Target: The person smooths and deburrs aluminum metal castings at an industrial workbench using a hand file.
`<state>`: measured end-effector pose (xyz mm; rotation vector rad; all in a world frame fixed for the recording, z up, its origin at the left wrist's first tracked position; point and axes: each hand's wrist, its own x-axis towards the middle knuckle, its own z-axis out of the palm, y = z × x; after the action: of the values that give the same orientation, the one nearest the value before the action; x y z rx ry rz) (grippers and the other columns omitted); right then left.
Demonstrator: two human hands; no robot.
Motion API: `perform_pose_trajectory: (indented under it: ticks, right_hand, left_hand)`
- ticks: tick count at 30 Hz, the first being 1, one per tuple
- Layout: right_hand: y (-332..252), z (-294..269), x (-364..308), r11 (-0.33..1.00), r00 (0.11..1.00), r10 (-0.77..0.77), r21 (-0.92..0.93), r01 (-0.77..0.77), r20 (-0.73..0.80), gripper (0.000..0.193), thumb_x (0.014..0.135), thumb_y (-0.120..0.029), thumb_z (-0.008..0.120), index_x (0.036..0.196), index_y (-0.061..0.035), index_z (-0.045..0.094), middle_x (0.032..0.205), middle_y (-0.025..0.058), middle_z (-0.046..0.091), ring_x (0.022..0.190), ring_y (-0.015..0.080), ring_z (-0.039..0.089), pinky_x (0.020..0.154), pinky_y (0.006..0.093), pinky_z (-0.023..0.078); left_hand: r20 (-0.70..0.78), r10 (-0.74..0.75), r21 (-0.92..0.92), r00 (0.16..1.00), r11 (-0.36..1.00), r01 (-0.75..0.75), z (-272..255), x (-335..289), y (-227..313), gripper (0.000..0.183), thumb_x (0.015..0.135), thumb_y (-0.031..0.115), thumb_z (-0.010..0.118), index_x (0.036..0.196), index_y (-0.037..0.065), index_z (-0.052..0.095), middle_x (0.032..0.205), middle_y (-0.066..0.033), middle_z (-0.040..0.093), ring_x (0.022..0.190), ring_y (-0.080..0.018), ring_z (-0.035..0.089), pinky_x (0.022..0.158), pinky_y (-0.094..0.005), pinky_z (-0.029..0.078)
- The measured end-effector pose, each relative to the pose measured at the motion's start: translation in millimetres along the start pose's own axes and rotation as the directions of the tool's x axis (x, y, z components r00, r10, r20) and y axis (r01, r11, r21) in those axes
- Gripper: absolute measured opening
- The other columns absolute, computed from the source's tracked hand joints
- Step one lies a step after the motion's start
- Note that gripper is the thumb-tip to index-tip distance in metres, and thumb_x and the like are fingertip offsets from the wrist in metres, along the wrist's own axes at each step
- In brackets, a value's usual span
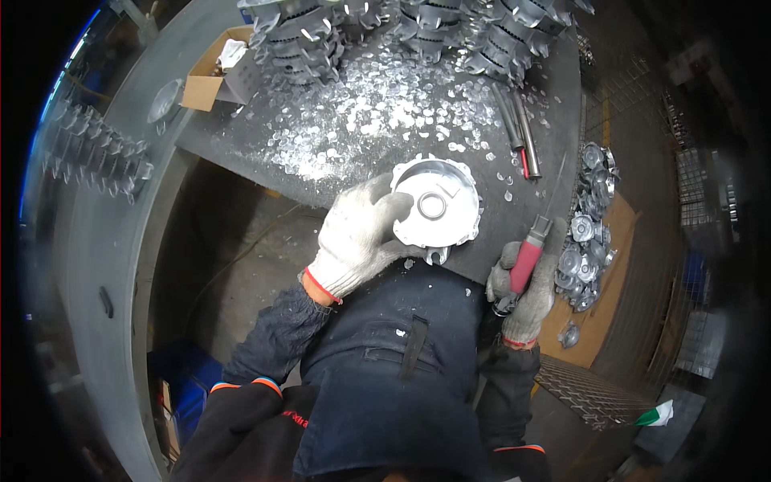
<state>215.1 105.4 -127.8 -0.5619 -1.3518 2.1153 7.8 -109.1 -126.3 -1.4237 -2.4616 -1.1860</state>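
My left hand (359, 230), in a white knit glove, grips the left rim of a round cast metal housing (458, 201) at the table's near edge. The housing is silvery, with a toothed rim and a raised ring in its middle. My right hand (532, 299), gloved in grey-white, is wrapped round a handheld power tool (526, 261) with a red body and a grey metal head pointing up and away. The tool is to the right of the housing, apart from it. Part of its lower end is hidden by my fingers.
Metal chips (377, 112) litter the dark table (265, 161). Stacked castings (301, 48) stand at its far side, beside an open cardboard box (205, 84). Metal tubes (522, 132) lie at the right. More castings (582, 257) are heaped beyond the right edge; another stack (92, 153) is far left.
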Motion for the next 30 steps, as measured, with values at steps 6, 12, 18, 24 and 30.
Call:
perform_pose_trajectory:
  ticks: [6,12,18,24,30]
  right_hand:
    - [-13,1,6,0.994,0.993,0.107,-0.042,-0.105,0.059,0.087,0.119,-0.055,0.058,0.186,-0.0232,0.012,0.097,0.0091,0.066,0.053,0.0124,0.052,0.046,0.0324,0.047]
    - [-33,20,-24,0.925,0.960,0.271,-0.257,-0.279,-0.068,0.086,0.118,-0.038,0.063,0.185,-0.0131,0.015,0.098,0.0086,0.071,0.060,0.0114,0.059,0.054,0.0288,0.051]
    - [-95,48,-65,0.631,0.797,0.570,-0.514,-0.581,-0.201,0.078,0.113,-0.009,0.066,0.182,-0.0078,0.030,0.105,0.0092,0.074,0.075,0.0112,0.067,0.068,0.0297,0.059]
    - [-110,60,-53,0.350,0.816,0.566,-0.861,-0.369,-0.119,0.069,0.110,-0.005,0.066,0.175,0.0015,0.043,0.118,0.0151,0.079,0.097,0.0168,0.076,0.088,0.0334,0.061]
    - [-128,95,-25,-0.003,0.741,0.634,-0.959,-0.283,-0.221,0.064,0.110,-0.005,0.066,0.172,-0.0012,0.049,0.134,0.0256,0.079,0.119,0.0306,0.081,0.105,0.0387,0.060]
  left_hand:
    - [-0.074,0.019,0.082,0.997,0.997,-0.013,3,-2,-1,0.092,0.060,0.038,0.110,0.138,0.013,0.070,0.124,-0.0173,0.076,0.118,-0.0418,0.074,0.098,-0.0523,0.059]
    - [0.055,-0.032,0.109,0.998,0.994,0.026,-14,14,-1,0.126,0.053,0.044,0.109,0.163,0.010,0.057,0.165,-0.0252,0.053,0.147,-0.0493,0.055,0.124,-0.0592,0.045]
    - [0.021,0.036,-0.063,0.999,0.997,-0.034,-4,19,-5,0.114,0.055,0.044,0.108,0.154,0.010,0.064,0.151,-0.0228,0.062,0.139,-0.0478,0.061,0.119,-0.0599,0.050]
    - [-0.063,-0.012,-0.026,0.998,1.000,0.010,10,6,2,0.107,0.051,0.043,0.107,0.147,0.014,0.069,0.137,-0.0187,0.068,0.126,-0.0443,0.068,0.107,-0.0571,0.055]
    - [-0.127,-0.012,-0.001,0.992,1.000,0.012,26,-3,7,0.095,0.048,0.039,0.104,0.135,0.016,0.075,0.132,-0.0152,0.064,0.123,-0.0415,0.066,0.105,-0.0593,0.053]
